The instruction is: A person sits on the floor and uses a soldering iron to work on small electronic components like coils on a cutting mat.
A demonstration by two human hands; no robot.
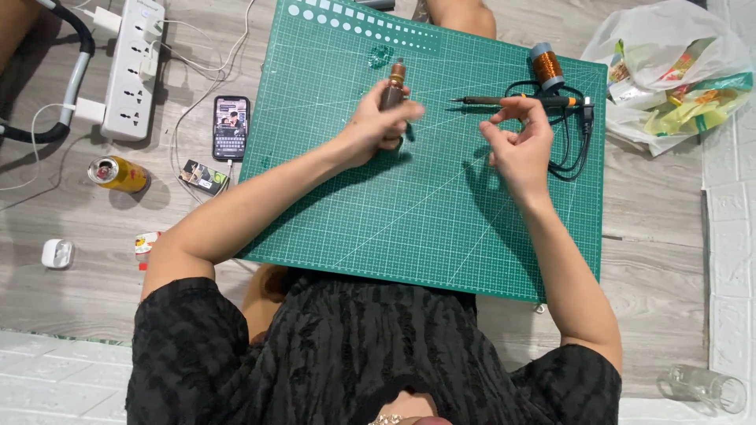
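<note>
The left hand (pixel 376 120) is closed around a coil (pixel 393 85), a dark cylinder with copper winding at its top, held upright over the upper middle of the green mat (pixel 409 228) on the floor (pixel 71 307). The right hand (pixel 516 142) hovers just beside it, fingers curled, thumb and forefinger pinched together; whether its grip holds a thin wire cannot be told. Beyond the right hand lie one soldering iron (pixel 516 101), its black cord (pixel 571 145) and one copper spool (pixel 546 67) near the mat's far right corner. Off the mat's left edge: one phone (pixel 231 127), one power strip (pixel 134 67), one can (pixel 118 174). One plastic bag (pixel 669 75) lies past the right edge.
</note>
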